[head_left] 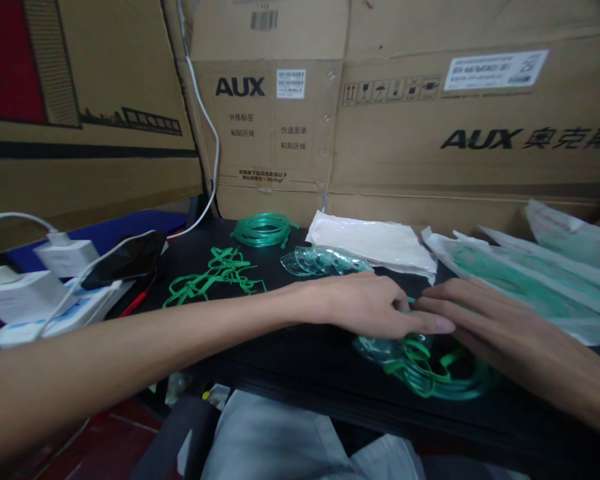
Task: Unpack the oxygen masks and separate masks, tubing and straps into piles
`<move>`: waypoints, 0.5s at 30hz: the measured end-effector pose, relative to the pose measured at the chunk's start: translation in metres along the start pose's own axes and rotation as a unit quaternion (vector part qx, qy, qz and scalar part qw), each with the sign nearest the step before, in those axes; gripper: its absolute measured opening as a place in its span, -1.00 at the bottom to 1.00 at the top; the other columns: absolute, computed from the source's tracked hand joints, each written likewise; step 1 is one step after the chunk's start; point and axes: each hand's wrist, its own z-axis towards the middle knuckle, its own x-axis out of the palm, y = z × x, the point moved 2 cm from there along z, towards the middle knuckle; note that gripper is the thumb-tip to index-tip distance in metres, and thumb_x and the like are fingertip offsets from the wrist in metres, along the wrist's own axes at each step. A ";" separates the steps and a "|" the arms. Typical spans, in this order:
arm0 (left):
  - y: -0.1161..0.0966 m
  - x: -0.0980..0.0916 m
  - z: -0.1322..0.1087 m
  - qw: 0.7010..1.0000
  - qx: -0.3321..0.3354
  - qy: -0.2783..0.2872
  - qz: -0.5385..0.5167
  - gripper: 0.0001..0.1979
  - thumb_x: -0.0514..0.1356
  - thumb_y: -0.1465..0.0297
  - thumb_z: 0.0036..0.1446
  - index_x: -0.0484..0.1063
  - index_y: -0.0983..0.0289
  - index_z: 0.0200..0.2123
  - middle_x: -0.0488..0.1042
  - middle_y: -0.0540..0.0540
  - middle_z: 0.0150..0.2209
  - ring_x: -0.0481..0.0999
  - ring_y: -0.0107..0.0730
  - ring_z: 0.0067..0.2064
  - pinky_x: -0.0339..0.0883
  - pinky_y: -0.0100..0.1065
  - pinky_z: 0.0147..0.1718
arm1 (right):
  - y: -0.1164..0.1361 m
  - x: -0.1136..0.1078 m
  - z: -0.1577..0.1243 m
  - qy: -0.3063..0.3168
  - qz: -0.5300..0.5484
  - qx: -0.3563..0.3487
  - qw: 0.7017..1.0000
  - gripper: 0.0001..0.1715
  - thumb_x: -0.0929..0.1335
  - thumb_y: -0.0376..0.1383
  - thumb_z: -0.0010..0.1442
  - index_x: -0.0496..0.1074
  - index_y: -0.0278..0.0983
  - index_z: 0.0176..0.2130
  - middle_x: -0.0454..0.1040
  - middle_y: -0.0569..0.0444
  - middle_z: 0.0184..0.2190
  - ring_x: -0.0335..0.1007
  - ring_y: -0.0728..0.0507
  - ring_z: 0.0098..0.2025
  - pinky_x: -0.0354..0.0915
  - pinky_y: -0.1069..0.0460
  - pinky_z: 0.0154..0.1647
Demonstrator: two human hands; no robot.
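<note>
My left hand (375,303) lies palm down on the black table (290,360), fingers stretched flat over a clear green mask with coiled green tubing (425,370). My right hand (485,320) comes in from the right, fingers also flat and resting on the same bundle, its fingertips meeting those of the left. Neither hand grips anything. Behind the left hand sits a stack of clear green masks (323,260).
A tangle of green straps (215,277) and a coil of green tubing (264,230) lie at the back left. White packets (375,243) and sealed bags (530,280) sit at the back and right. A phone (127,260), chargers (67,257) and cardboard boxes (455,127) surround the table.
</note>
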 end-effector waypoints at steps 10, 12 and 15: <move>0.000 0.012 -0.014 0.991 0.000 -0.118 0.060 -0.52 0.04 -0.01 0.35 0.53 0.25 -0.14 0.59 0.10 -0.28 0.58 -0.19 -0.21 0.32 -0.32 -0.29 | -0.008 0.005 -0.002 0.035 -0.059 -0.039 0.997 -0.68 0.14 -0.44 0.45 0.37 -0.25 0.04 0.55 0.05 -0.28 0.47 -0.17 -0.27 0.23 -0.13 -0.14; -0.001 0.021 -0.015 0.972 0.035 -0.168 0.162 -0.59 0.05 0.10 0.38 0.51 0.30 -0.16 0.60 0.16 -0.23 0.59 -0.13 -0.17 0.37 -0.25 -0.19 | -0.007 0.006 -0.001 0.034 -0.045 -0.030 0.998 -0.66 0.17 -0.49 0.40 0.39 -0.25 0.03 0.54 0.06 -0.30 0.48 -0.17 -0.29 0.23 -0.13 -0.16; 0.000 0.033 -0.017 0.928 0.067 -0.235 0.281 -0.66 0.04 0.23 0.42 0.48 0.37 -0.12 0.58 0.23 -0.13 0.56 -0.04 -0.03 0.38 -0.14 0.01 | -0.009 0.011 0.001 0.030 -0.006 -0.004 1.000 -0.61 0.19 -0.55 0.32 0.43 -0.24 -0.01 0.55 0.08 -0.32 0.48 -0.15 -0.32 0.24 -0.12 -0.18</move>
